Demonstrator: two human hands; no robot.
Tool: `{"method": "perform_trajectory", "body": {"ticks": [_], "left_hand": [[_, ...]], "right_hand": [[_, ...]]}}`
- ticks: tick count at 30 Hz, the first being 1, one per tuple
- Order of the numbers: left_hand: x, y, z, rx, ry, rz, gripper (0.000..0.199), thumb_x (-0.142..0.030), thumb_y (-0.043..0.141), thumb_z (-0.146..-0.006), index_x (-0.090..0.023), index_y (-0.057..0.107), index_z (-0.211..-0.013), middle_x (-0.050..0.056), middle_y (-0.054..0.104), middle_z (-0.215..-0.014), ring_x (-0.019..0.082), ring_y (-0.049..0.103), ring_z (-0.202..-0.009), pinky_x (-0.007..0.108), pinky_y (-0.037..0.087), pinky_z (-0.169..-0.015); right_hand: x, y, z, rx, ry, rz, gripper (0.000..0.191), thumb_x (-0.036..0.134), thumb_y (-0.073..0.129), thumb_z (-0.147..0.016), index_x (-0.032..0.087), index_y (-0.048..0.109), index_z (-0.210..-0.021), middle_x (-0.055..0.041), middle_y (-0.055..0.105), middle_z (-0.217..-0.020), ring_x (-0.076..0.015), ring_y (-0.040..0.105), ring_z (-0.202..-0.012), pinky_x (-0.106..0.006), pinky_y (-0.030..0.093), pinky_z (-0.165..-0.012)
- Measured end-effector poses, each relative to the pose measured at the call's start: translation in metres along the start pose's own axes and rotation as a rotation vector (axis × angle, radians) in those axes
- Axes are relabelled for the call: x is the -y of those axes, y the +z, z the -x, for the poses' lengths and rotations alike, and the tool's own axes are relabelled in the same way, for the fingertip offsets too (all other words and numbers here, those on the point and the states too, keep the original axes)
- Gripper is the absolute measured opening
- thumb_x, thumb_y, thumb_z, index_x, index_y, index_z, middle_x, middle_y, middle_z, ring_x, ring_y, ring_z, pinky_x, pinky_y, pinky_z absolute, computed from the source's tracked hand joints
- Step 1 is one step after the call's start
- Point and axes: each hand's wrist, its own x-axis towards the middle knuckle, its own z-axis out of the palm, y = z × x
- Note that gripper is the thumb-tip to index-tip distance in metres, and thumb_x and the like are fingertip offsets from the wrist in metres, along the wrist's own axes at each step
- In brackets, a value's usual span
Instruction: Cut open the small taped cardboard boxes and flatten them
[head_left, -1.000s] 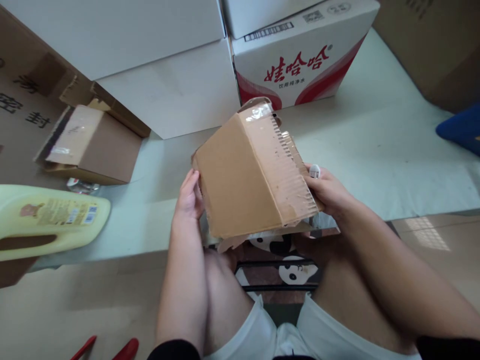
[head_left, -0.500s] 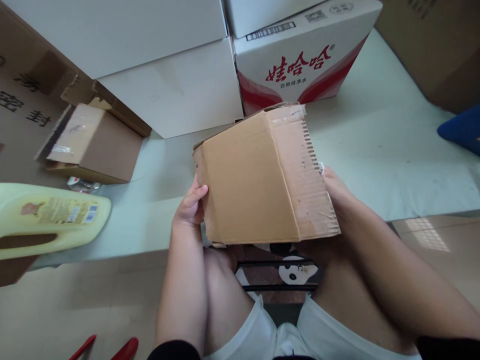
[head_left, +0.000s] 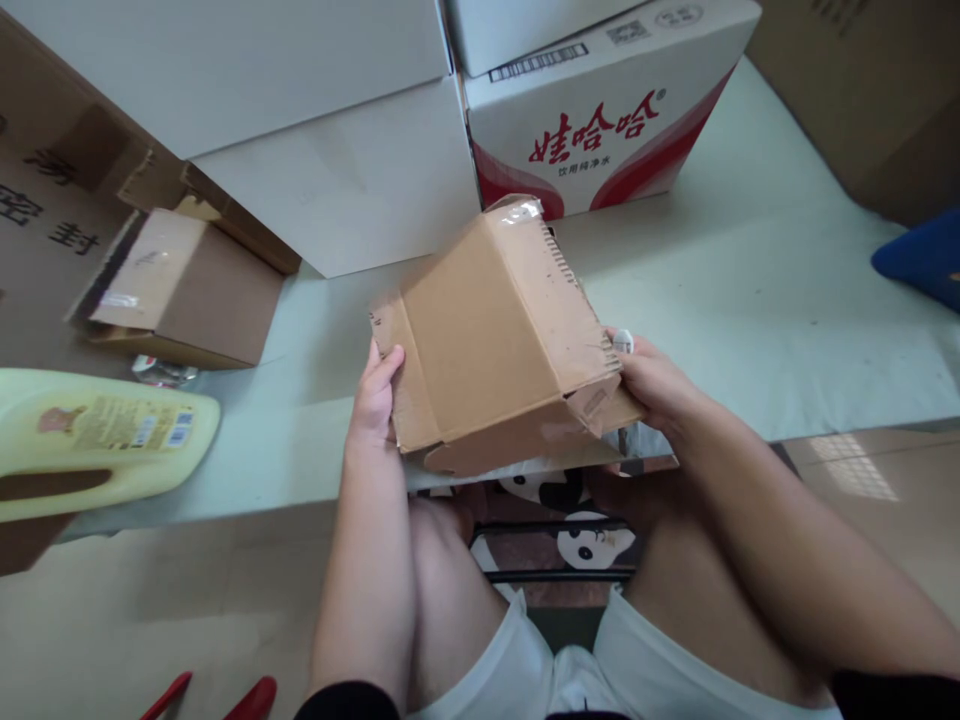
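Observation:
A brown cardboard box is held tilted above the front of the table, its broad plain face toward me. The torn, ridged edge runs down its right side, with clear tape at the top corner. My left hand grips the box's left edge, thumb on the face. At the lower right corner, my right hand holds the box by a flap, and a small white round item shows by its fingers. Part of the box's underside faces my lap.
White boxes and a red-and-white carton stand behind on the table. To the left are a smaller cardboard box and a pale yellow jug. Something blue sits at the right edge.
The box has turned and tipped, so its lower side and a bottom flap now show. Its right side has shifted left, and my right hand has moved slightly left.

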Motion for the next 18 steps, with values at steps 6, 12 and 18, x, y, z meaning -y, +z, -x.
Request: {"method": "perform_trajectory", "body": {"ticks": [6, 12, 18], "left_hand": [[0.011, -0.002, -0.009, -0.109, 0.076, -0.052, 0.060, -0.040, 0.081, -0.068, -0.026, 0.057, -0.122, 0.007, 0.070, -0.123, 0.028, 0.067, -0.114, 0.038, 0.057, -0.094], [0.016, -0.004, -0.012, -0.138, 0.094, -0.120, 0.055, -0.044, 0.081, -0.068, -0.029, 0.059, -0.117, 0.006, 0.070, -0.122, 0.026, 0.067, -0.114, 0.038, 0.057, -0.095], [0.016, -0.003, -0.012, -0.145, 0.053, -0.129, 0.059, -0.045, 0.082, -0.066, -0.028, 0.057, -0.117, 0.006, 0.071, -0.120, 0.026, 0.068, -0.111, 0.039, 0.057, -0.094]], "right_hand": [[0.002, 0.001, 0.000, -0.009, 0.023, 0.000, 0.036, 0.039, 0.083, -0.061, 0.022, 0.067, -0.089, 0.0002, 0.073, -0.076, -0.0162, 0.064, -0.066, -0.027, 0.048, -0.063], [-0.002, 0.000, -0.001, -0.040, 0.016, -0.002, 0.032, 0.045, 0.078, -0.067, 0.023, 0.066, -0.086, 0.0005, 0.069, -0.074, -0.0152, 0.061, -0.065, -0.026, 0.047, -0.059], [-0.001, 0.000, 0.001, 0.001, 0.024, 0.001, 0.039, 0.051, 0.083, -0.064, 0.022, 0.066, -0.083, 0.0014, 0.067, -0.074, -0.0138, 0.058, -0.064, -0.025, 0.045, -0.058]]}}
